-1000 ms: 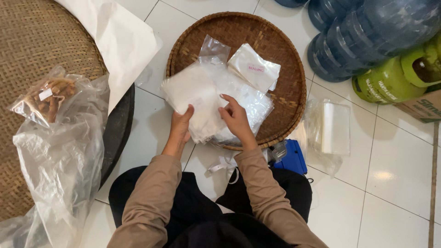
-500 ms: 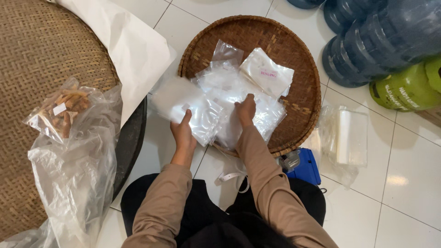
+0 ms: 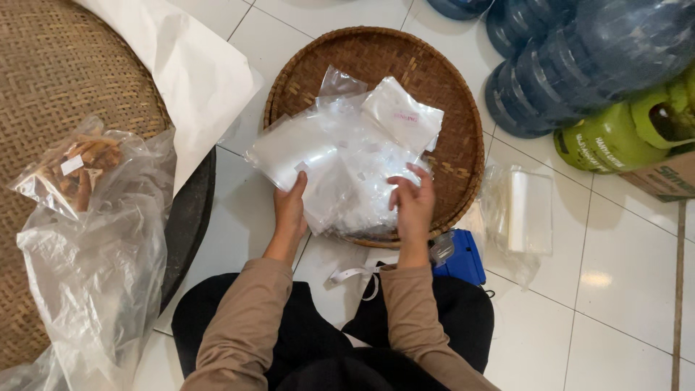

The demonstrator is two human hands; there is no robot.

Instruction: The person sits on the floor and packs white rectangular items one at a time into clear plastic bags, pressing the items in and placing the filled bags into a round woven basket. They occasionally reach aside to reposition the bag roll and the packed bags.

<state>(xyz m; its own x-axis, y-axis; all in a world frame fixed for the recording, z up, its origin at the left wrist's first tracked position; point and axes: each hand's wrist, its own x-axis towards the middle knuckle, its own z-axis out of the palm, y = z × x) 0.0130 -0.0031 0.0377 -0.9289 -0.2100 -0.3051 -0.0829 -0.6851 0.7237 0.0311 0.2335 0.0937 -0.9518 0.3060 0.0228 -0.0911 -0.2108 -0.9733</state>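
Fingers of the left hand (image 3: 289, 211) and the right hand (image 3: 413, 206) both pinch a loose stack of clear plastic bags (image 3: 340, 163) over the round woven rattan tray (image 3: 449, 94) — gathered, I judge, but not yet squared or set aside.

Clear plastic bags (image 3: 340, 166) atop woven tray (image 3: 449, 94)

Large woven mat (image 3: 65, 87) at left, white paper sheet (image 3: 188, 72) over its edge. Big clear bag (image 3: 94, 268) with a snack packet (image 3: 72, 170) on top. Blue water jugs (image 3: 572, 58) top right, green gas cylinder (image 3: 615, 137) beside, cardboard box (image 3: 662, 181). Blue device (image 3: 463, 261) on white tile floor (image 3: 615, 304); plastic roll (image 3: 525, 213) nearby.
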